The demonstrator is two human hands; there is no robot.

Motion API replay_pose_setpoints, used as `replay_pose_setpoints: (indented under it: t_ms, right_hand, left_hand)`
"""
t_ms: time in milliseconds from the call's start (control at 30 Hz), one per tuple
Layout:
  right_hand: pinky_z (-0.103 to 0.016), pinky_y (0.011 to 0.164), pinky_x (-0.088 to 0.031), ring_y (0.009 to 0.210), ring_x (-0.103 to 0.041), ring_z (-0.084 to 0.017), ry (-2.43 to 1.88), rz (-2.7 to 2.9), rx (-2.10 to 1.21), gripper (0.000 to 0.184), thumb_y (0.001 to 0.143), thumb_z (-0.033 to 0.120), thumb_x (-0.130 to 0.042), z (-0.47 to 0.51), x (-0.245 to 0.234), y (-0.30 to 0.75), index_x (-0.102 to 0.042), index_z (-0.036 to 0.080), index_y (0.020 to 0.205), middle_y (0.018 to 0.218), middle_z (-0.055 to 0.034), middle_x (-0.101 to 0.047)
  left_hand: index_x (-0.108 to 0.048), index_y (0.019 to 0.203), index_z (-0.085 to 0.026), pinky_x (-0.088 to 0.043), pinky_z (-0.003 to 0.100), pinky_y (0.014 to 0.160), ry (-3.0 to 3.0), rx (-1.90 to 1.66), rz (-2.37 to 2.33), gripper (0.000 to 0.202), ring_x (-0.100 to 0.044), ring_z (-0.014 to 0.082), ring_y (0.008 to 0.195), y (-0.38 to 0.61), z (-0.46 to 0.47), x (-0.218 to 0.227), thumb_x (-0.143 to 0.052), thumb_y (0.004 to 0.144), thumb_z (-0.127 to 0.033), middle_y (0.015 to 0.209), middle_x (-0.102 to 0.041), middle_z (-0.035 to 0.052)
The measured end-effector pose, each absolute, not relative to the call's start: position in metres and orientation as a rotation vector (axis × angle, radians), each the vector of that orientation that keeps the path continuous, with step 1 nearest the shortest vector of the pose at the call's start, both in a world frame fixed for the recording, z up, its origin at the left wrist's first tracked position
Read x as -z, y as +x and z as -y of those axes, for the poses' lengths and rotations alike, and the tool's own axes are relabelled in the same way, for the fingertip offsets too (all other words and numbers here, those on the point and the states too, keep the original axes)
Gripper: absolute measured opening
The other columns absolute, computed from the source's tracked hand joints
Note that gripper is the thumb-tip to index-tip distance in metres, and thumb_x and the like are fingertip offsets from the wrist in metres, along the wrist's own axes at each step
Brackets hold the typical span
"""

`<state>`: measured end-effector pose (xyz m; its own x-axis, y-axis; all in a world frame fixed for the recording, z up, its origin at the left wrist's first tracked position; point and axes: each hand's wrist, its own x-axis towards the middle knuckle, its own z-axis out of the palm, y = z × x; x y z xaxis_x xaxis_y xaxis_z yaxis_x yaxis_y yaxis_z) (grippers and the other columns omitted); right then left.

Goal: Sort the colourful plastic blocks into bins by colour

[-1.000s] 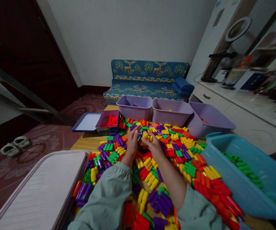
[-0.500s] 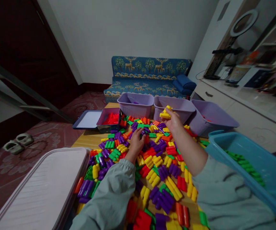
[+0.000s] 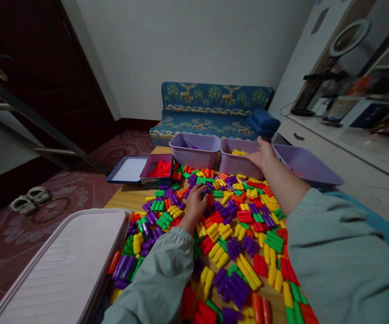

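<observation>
My right hand (image 3: pixel 263 155) reaches out over the middle purple bin (image 3: pixel 239 166) with its fingers spread and nothing in them. Yellow blocks (image 3: pixel 239 153) lie inside that bin just left of the hand. My left hand (image 3: pixel 196 204) rests palm down on the pile of coloured plastic blocks (image 3: pixel 228 225) that covers the wooden table (image 3: pixel 127 198), its fingers curled over purple and green pieces; whether it grips one I cannot make out.
A left purple bin (image 3: pixel 194 153) and a right purple bin (image 3: pixel 307 166) flank the middle one. A small box of red blocks (image 3: pixel 158 171) and a blue tray (image 3: pixel 127 170) sit at the back left. A pale lid (image 3: pixel 59 270) lies at the near left. A blue sofa stands behind.
My right hand carried yellow blocks from the pile to the middle purple bin and let them go; it is now open over the bin. My left hand stayed on the pile.
</observation>
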<state>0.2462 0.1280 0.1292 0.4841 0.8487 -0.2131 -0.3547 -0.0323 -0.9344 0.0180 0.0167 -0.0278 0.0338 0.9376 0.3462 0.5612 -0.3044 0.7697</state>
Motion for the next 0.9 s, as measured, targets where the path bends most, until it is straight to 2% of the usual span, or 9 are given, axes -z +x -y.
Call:
replay_pose_setpoints:
  t_ms: [100,167,267,367,467,567,633,767,900]
  right_hand:
    - [-0.036,0.081,-0.055,0.090,-0.066,-0.018,-1.194,0.654,-0.937,0.035,0.082,0.033,-0.060,-0.103,-0.102,0.240,-0.055,0.021,0.115,0.107,-0.0069,-0.064]
    - [-0.036,0.082,-0.054,0.090,-0.066,-0.018,-1.238,0.934,-0.809,0.031,0.080,0.034,-0.059,-0.082,-0.076,0.238,-0.060,0.019,0.108,0.101,-0.0047,-0.067]
    - [-0.036,0.084,-0.051,0.087,-0.064,-0.021,-1.526,1.381,-0.515,0.019,0.075,0.027,-0.060,-0.050,-0.039,0.239,-0.067,0.015,0.087,0.089,-0.0072,-0.069]
    - [-0.033,0.081,-0.048,0.088,-0.063,-0.021,-1.855,1.714,-0.198,0.016,0.078,0.022,-0.056,-0.023,-0.014,0.240,-0.071,0.018,0.082,0.093,-0.0079,-0.070]
    - [-0.032,0.078,-0.047,0.092,-0.063,-0.023,-2.078,1.906,-0.079,0.021,0.083,0.030,-0.056,-0.005,-0.006,0.235,-0.073,0.020,0.090,0.099,-0.0092,-0.068]
    - [-0.036,0.082,-0.047,0.104,-0.061,-0.028,-2.199,1.968,-0.050,0.037,0.081,0.040,-0.059,0.004,-0.005,0.226,-0.069,0.021,0.112,0.118,-0.0125,-0.062]
    - [-0.038,0.085,-0.046,0.109,-0.060,-0.030,-2.243,1.976,-0.081,0.045,0.082,0.039,-0.057,0.007,-0.008,0.219,-0.063,0.021,0.123,0.125,-0.0136,-0.058]
    - [-0.038,0.084,-0.047,0.106,-0.061,-0.029,-2.271,1.964,-0.200,0.047,0.082,0.040,-0.057,0.009,-0.013,0.209,-0.061,0.024,0.127,0.121,-0.0146,-0.059]
    - [-0.035,0.084,-0.046,0.104,-0.062,-0.027,-2.228,1.947,-0.262,0.047,0.080,0.040,-0.061,0.007,-0.011,0.202,-0.060,0.027,0.126,0.119,-0.0136,-0.059]
  left_hand:
    - [-0.068,0.114,-0.018,-0.044,0.040,0.105,1.902,-1.199,-1.519,0.035,-0.056,0.0251,0.120,0.018,-0.017,0.029,-0.058,0.080,-0.013,0.128,-0.060,0.0108]
    - [-0.068,0.113,-0.018,-0.045,0.040,0.103,1.917,-1.202,-1.518,0.036,-0.056,0.0247,0.118,0.018,-0.017,0.029,-0.059,0.079,-0.012,0.126,-0.060,0.0105]
    - [-0.067,0.113,-0.016,-0.046,0.038,0.101,1.942,-1.187,-1.514,0.035,-0.058,0.0243,0.114,0.018,-0.017,0.031,-0.060,0.078,-0.013,0.121,-0.062,0.0108]
    - [-0.067,0.112,-0.015,-0.047,0.038,0.099,1.959,-1.175,-1.513,0.035,-0.058,0.0238,0.111,0.018,-0.018,0.031,-0.061,0.078,-0.014,0.117,-0.063,0.0108]
    - [-0.067,0.112,-0.015,-0.047,0.036,0.098,1.978,-1.170,-1.495,0.037,-0.059,0.0229,0.110,0.018,-0.018,0.032,-0.061,0.076,-0.012,0.114,-0.064,0.0099]
    - [-0.066,0.114,-0.015,-0.046,0.036,0.099,1.999,-1.157,-1.498,0.041,-0.058,0.0230,0.110,0.017,-0.018,0.033,-0.062,0.074,-0.012,0.115,-0.064,0.0099]
    - [-0.065,0.117,-0.015,-0.046,0.038,0.100,2.029,-1.123,-1.519,0.043,-0.057,0.0244,0.112,0.017,-0.017,0.033,-0.065,0.073,-0.017,0.119,-0.063,0.0108]
    - [-0.061,0.126,-0.017,-0.042,0.042,0.104,2.146,-1.023,-1.551,0.060,-0.053,0.0287,0.119,0.019,-0.013,0.033,-0.074,0.070,-0.034,0.129,-0.058,0.0131]
    - [-0.060,0.128,-0.019,-0.041,0.043,0.104,2.166,-0.977,-1.589,0.068,-0.051,0.0307,0.122,0.019,-0.012,0.035,-0.077,0.066,-0.041,0.132,-0.056,0.0139]
